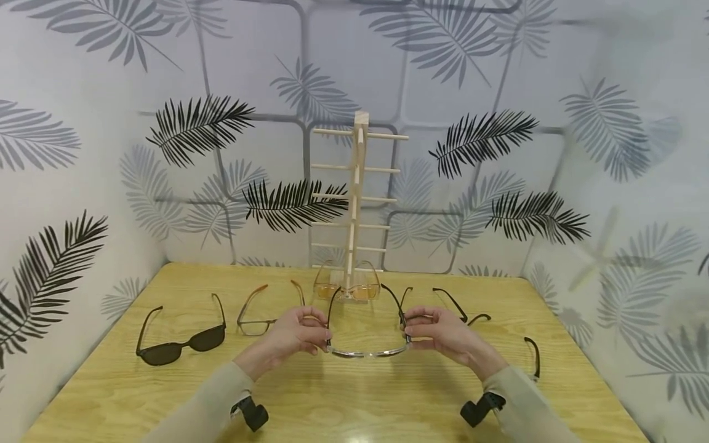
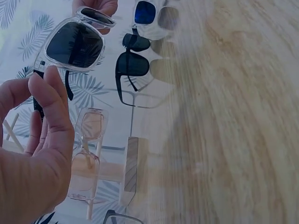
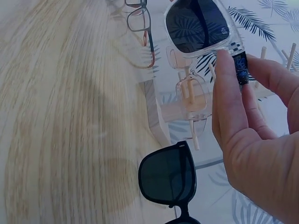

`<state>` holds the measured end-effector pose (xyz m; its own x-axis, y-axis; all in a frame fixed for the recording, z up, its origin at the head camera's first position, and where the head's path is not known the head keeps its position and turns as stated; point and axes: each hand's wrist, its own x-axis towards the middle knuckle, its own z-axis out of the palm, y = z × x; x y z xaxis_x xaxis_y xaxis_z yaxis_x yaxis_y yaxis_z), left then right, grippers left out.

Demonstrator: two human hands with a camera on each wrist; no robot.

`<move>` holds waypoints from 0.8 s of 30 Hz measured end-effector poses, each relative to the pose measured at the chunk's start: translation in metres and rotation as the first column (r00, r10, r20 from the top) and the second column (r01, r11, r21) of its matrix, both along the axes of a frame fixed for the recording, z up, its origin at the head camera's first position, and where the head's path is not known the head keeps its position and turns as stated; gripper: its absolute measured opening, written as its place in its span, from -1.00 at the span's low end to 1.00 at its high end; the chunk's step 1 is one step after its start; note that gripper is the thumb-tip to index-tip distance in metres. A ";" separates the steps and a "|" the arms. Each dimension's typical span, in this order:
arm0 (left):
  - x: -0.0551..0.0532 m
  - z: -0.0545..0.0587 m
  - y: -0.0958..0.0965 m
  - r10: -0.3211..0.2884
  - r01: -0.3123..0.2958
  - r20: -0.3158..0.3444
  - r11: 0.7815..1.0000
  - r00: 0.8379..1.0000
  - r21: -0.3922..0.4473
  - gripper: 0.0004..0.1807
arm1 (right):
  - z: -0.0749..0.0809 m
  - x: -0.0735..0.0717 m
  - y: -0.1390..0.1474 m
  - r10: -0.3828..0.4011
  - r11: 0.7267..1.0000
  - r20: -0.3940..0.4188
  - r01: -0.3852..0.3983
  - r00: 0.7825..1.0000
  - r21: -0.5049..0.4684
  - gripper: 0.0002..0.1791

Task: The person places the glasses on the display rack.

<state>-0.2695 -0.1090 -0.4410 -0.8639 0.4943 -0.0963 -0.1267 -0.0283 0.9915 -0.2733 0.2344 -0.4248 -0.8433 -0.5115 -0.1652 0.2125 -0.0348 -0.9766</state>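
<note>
Between my two hands are sunglasses with a clear frame, dark lenses and black temples, raised over the table. My left hand pinches one temple close to its hinge. The other temple is pinched near its hinge by my right hand. Both temples are unfolded and point away from me, toward the wooden display stand. In the wrist views, dark lenses show inside the clear rims, and thumb and fingers close on the black temple. Amber-tinted glasses sit at the lowest part of the stand.
Black sunglasses lie at the left of the table, beside thin-framed glasses with orange-brown temple tips. Behind my right hand are more dark glasses. Another pair, its dark temple showing, lies partly hidden at right. Patterned walls enclose the table.
</note>
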 end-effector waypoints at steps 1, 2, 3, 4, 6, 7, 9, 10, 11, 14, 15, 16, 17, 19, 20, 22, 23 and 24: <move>-0.001 0.001 0.000 0.007 -0.007 -0.003 1.000 1.000 0.002 -0.70 | 0.001 0.000 -0.001 -0.009 1.000 -0.007 0.009 1.000 0.000 -0.65; -0.001 0.001 -0.001 0.014 -0.014 -0.007 1.000 1.000 0.003 -0.70 | 0.001 0.000 -0.002 -0.016 1.000 -0.014 0.016 1.000 0.000 -0.66; -0.002 0.001 -0.001 0.021 -0.021 -0.011 1.000 1.000 0.003 -0.69 | 0.002 0.001 -0.003 -0.026 1.000 -0.017 0.026 1.000 0.002 -0.67; -0.002 0.001 -0.002 0.030 -0.030 -0.020 1.000 0.999 0.006 -0.69 | 0.002 0.001 -0.004 -0.035 0.999 -0.024 0.035 0.999 0.008 -0.67; -0.002 0.001 -0.004 0.048 -0.048 -0.030 0.999 0.998 0.011 -0.70 | 0.004 0.001 -0.008 -0.054 0.998 -0.035 0.055 0.998 0.014 -0.65; -0.003 0.002 -0.005 0.056 -0.056 -0.032 0.998 0.998 0.020 -0.72 | 0.004 0.001 -0.009 -0.059 0.998 -0.038 0.059 0.998 0.013 -0.64; -0.004 0.004 -0.008 0.079 -0.078 -0.032 0.996 0.996 0.043 -0.76 | 0.005 -0.001 -0.014 -0.064 0.998 -0.041 0.064 0.997 0.010 -0.62; -0.004 0.006 -0.009 0.090 -0.088 -0.032 0.994 0.995 0.059 -0.79 | 0.006 -0.002 -0.015 -0.069 0.998 -0.041 0.069 0.997 0.003 -0.61; -0.005 0.008 -0.010 0.101 -0.099 -0.030 0.993 0.994 0.071 -0.80 | 0.007 -0.002 -0.017 -0.074 0.997 -0.043 0.074 0.996 -0.003 -0.60; -0.006 0.015 -0.013 0.136 -0.133 -0.024 0.986 0.990 0.097 -0.83 | 0.010 -0.004 -0.022 -0.079 0.997 -0.047 0.079 0.996 -0.013 -0.59; -0.006 0.017 -0.013 0.145 -0.142 -0.024 0.985 0.989 0.096 -0.82 | 0.011 -0.004 -0.023 -0.084 0.996 -0.046 0.083 0.995 -0.016 -0.58; -0.006 0.019 -0.014 0.152 -0.150 -0.024 0.984 0.988 0.095 -0.82 | 0.013 -0.004 -0.025 -0.091 0.996 -0.042 0.090 0.995 -0.019 -0.56; -0.006 0.020 -0.014 0.160 -0.157 -0.022 0.983 0.987 0.090 -0.81 | 0.014 -0.004 -0.026 -0.096 0.995 -0.041 0.095 0.995 -0.020 -0.55; -0.007 0.021 -0.014 0.175 -0.173 -0.014 0.981 0.984 0.092 -0.79 | 0.015 -0.005 -0.027 -0.104 0.994 -0.039 0.103 0.994 -0.021 -0.54; -0.007 0.021 -0.014 0.182 -0.180 -0.011 0.979 0.983 0.093 -0.77 | 0.016 -0.006 -0.028 -0.113 0.993 -0.041 0.113 0.993 -0.022 -0.55; -0.008 0.020 -0.014 0.187 -0.185 -0.005 0.978 0.982 0.095 -0.74 | 0.015 -0.006 -0.030 -0.131 0.991 -0.036 0.130 0.991 -0.034 -0.57; -0.009 0.019 -0.014 0.186 -0.186 0.004 0.978 0.982 0.099 -0.74 | 0.014 -0.006 -0.031 -0.137 0.990 -0.033 0.136 0.990 -0.037 -0.58; -0.010 0.018 -0.014 0.185 -0.186 0.012 0.977 0.983 0.103 -0.75 | 0.013 -0.006 -0.031 -0.141 0.989 -0.032 0.140 0.990 -0.041 -0.58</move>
